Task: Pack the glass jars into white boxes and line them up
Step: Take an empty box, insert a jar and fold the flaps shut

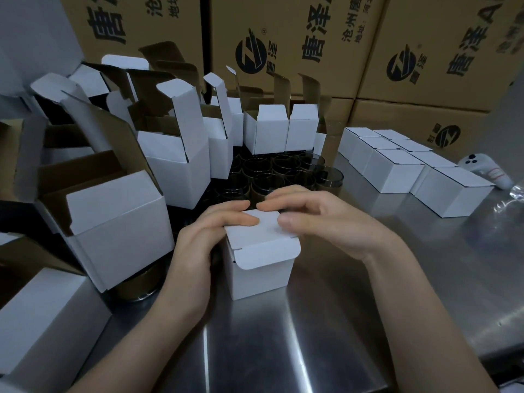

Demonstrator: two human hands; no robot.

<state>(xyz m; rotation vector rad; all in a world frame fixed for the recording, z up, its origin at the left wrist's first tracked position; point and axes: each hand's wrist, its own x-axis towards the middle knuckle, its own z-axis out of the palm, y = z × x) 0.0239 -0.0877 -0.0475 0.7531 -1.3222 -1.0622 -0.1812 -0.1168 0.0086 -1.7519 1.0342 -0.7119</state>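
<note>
A small white box (262,268) stands on the steel table (326,336) in front of me, its lid folded down and the tuck flap hanging over the front. My left hand (204,239) holds the box's left side with fingers curled over the lid. My right hand (317,219) presses the lid from the right, thumb on top, fingers curled. Behind the box stands a cluster of dark glass jars (280,168). What the box contains is hidden.
Several open white boxes (175,154) crowd the left and back. Closed white boxes (397,165) sit in two rows at the right. A white controller (487,171) lies beyond them. Brown cartons (425,52) wall the back.
</note>
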